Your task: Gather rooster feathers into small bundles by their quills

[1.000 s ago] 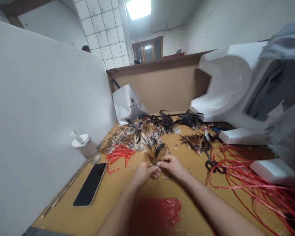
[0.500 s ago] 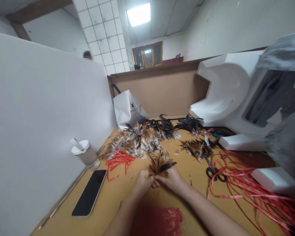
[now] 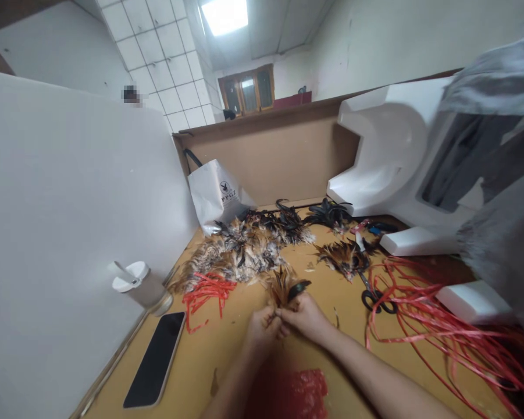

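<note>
A small upright bunch of brown feathers [image 3: 281,288], with one dark feather leaning right, is pinched at its base between my two hands. My left hand [image 3: 262,327] has its fingers closed on the bunch from the left. From the right, my right hand [image 3: 303,317] grips the same base, its thumb near the left fingers. Beyond the hands spreads a large pile of brown, white and black feathers [image 3: 244,250]. Short red strips [image 3: 209,292] lie at the pile's left front edge. A smaller feather bundle [image 3: 344,257] rests to the right, beside black-handled scissors [image 3: 377,301].
A phone [image 3: 154,359] and a lidded white cup [image 3: 140,286] are on the left by the white partition [image 3: 70,233]. Long red strips [image 3: 445,314] sprawl at the right near white foam [image 3: 388,151]. Behind the pile stands a white bag [image 3: 216,195].
The camera view has shifted and tilted slightly, so the surroundings appear further left. Both hands remain together on the feather bunch, with the left hand turned a little.
</note>
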Demonstrator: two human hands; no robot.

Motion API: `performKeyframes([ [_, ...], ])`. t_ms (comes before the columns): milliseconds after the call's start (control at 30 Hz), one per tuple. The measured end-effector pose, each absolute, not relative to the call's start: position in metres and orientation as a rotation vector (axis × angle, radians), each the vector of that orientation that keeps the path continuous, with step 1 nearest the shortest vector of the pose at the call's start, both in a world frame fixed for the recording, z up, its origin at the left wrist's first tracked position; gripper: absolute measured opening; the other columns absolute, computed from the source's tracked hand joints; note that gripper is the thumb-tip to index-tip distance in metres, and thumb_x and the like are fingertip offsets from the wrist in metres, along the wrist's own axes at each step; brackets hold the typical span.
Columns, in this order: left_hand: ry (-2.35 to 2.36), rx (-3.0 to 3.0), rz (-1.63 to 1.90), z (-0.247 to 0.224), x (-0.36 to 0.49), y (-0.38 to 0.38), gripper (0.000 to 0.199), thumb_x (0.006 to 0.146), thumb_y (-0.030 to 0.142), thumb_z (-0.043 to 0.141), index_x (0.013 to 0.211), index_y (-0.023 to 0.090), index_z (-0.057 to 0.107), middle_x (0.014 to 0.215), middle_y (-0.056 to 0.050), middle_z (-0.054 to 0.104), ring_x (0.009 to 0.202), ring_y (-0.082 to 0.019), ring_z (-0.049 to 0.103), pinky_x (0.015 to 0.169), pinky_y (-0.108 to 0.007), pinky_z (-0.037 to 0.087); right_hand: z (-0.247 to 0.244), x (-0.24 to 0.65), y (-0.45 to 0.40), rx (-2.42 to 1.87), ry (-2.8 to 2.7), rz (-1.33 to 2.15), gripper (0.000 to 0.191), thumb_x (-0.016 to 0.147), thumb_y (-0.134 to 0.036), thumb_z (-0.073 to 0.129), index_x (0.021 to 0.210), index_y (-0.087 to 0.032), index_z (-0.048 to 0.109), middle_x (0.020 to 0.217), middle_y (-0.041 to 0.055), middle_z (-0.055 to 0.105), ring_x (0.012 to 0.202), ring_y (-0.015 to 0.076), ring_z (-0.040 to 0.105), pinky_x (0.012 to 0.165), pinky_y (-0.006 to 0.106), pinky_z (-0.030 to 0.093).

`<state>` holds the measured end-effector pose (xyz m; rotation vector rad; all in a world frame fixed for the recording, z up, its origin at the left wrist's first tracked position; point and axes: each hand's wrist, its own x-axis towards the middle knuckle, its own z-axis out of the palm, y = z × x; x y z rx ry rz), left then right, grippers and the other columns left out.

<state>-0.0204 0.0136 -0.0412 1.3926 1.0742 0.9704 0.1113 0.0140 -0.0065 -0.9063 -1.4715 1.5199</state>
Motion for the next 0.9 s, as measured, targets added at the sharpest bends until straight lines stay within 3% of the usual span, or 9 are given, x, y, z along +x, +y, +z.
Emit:
performKeyframes([
  [433,1.125,1.477,1.037,-0.038,-0.021,0.009,0.021,0.071,0.028,0.051,0.056,0.016,0.059,0.051,0.0,0.055,0.051,-0.011,0.048,0.051,-0.021,0.036,0.001,0.113,0.017,-0.913,-1.355,1.523,0.014,0.063,-0.026,0.057,0.051,-0.018,0.053,0.045,-0.0008,0.056,0.041,0.013,0.051,0.044,0.024,0.039],
  [600,1.063,1.324,0.882,-0.034,-0.024,0.011,0.023,0.068,0.033,0.054,0.054,0.016,0.059,0.045,0.001,0.053,0.042,-0.01,0.046,0.046,-0.021,0.034,0.005,0.121,0.019,-0.907,-1.5,1.502,0.01,0.063,-0.022,0.057,0.054,-0.017,0.056,0.049,-0.001,0.058,0.046,0.0127,0.052,0.046,0.023,0.038],
  [900,0.967,1.256,0.826,-0.03,-0.026,0.013,0.033,0.063,0.046,0.058,0.056,0.014,0.06,0.044,-0.002,0.056,0.038,-0.01,0.047,0.043,-0.022,0.036,-0.002,0.116,0.016,-0.883,-1.502,1.543,0.022,0.064,-0.028,0.059,0.047,-0.017,0.05,0.043,-0.0014,0.054,0.04,0.0116,0.049,0.042,0.022,0.034],
])
